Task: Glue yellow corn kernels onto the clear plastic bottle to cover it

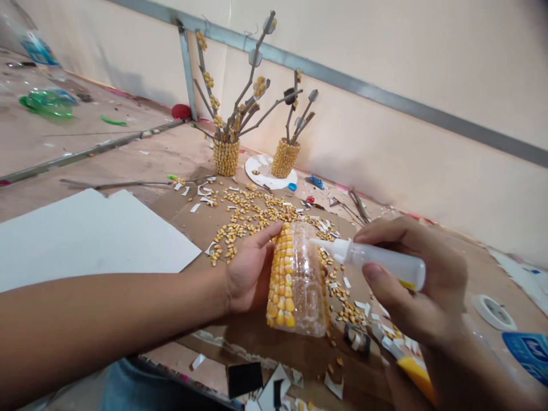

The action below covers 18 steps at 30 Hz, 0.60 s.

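Note:
A clear plastic cup, partly covered with rows of yellow corn kernels, is tilted in my left hand. My left fingers wrap behind it, mostly hidden, with the thumb along its upper edge. My right hand grips a white glue bottle lying nearly sideways, its nozzle tip at the bare upper part of the cup. Whether the tip touches the plastic I cannot tell. Loose corn kernels are scattered on the brown cardboard behind and beside the cup.
Two kernel-covered pots with twigs stand at the back, the smaller near a white disc. White sheets lie left. A yellow cutter, a tape roll and a labelled bottle are at right. Green plastic lies far left.

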Each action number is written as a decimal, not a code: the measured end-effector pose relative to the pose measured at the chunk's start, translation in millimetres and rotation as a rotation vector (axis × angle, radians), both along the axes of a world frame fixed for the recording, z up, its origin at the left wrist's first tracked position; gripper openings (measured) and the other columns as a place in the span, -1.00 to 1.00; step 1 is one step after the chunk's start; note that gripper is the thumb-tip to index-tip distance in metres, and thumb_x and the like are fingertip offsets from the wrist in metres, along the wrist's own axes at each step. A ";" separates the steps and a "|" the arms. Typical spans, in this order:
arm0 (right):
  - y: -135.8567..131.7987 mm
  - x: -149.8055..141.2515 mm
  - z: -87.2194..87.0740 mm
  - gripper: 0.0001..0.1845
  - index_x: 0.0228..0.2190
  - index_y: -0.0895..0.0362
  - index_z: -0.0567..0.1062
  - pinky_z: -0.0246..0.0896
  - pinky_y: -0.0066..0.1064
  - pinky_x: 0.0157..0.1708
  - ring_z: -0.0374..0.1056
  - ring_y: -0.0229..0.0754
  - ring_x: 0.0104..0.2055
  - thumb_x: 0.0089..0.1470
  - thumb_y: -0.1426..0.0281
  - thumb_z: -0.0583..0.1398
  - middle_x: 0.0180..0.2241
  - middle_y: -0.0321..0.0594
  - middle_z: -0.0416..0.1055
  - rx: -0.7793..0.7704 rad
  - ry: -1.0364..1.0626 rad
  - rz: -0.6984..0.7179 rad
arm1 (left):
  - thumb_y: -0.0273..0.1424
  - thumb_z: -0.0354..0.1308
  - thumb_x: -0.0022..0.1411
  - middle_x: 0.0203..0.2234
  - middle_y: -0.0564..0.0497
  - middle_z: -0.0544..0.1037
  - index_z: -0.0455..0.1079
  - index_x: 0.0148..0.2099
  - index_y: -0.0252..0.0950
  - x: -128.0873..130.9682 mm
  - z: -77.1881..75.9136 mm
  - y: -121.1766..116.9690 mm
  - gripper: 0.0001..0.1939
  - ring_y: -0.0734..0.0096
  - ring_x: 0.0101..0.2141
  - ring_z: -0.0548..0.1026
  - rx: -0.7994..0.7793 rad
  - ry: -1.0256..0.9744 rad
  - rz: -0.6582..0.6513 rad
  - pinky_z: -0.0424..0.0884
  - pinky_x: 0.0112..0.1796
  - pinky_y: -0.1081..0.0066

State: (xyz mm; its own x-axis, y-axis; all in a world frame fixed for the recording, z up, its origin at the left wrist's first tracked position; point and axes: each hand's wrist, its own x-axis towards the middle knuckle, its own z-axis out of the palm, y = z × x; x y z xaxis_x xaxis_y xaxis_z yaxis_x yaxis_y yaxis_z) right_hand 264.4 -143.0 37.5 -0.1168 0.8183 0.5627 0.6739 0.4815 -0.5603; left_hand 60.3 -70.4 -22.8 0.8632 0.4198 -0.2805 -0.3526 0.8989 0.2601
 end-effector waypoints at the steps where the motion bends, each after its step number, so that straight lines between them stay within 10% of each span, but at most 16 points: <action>1: 1.4 1.4 -0.5 -0.89 -0.25 0.02 0.51 0.11 -0.40 -0.63 0.29 -0.27 -0.55 0.14 0.37 0.29 -0.44 -0.33 0.48 -0.002 -0.003 -0.028 | 0.02 -0.25 0.49 -0.17 -0.31 0.71 0.44 0.25 -0.48 -0.5 0.2 -0.1 -0.25 -0.05 -0.20 0.69 0.004 0.008 -0.007 0.49 0.02 0.02; 7: 15.3 16.3 3.2 -0.80 -0.33 0.02 0.52 0.17 -0.36 -0.58 0.36 -0.19 -0.53 0.15 0.17 0.33 -0.49 -0.28 0.52 -0.204 0.029 -0.302 | 0.03 -0.07 0.48 -0.30 -0.23 0.71 0.51 0.11 -0.43 -0.7 -5.1 -3.9 -0.37 0.06 -0.32 0.68 0.076 0.082 -0.006 0.54 -0.13 0.14; 12: 41.3 39.9 -3.4 -0.61 -0.43 0.03 0.41 0.22 -0.32 -0.50 0.41 -0.14 -0.47 0.05 0.02 0.36 -0.49 -0.20 0.55 -0.588 0.035 -0.291 | -0.01 0.50 0.11 -0.22 -0.15 0.70 0.46 0.07 -0.32 -1.7 -6.3 -16.3 -0.35 0.20 -0.26 0.65 0.296 0.132 -0.025 0.52 -0.16 0.30; 18: 62.4 58.7 -21.8 -0.80 -0.16 0.08 0.39 0.31 -0.29 -0.28 0.50 -0.09 -0.25 0.35 0.29 0.01 -0.29 -0.13 0.59 -0.690 -0.141 -0.315 | -0.08 0.59 0.01 -0.13 -0.10 0.65 0.19 0.27 -0.12 -7.5 -14.1 -25.3 -0.09 0.21 -0.21 0.63 0.540 0.222 -0.137 0.48 -0.15 0.31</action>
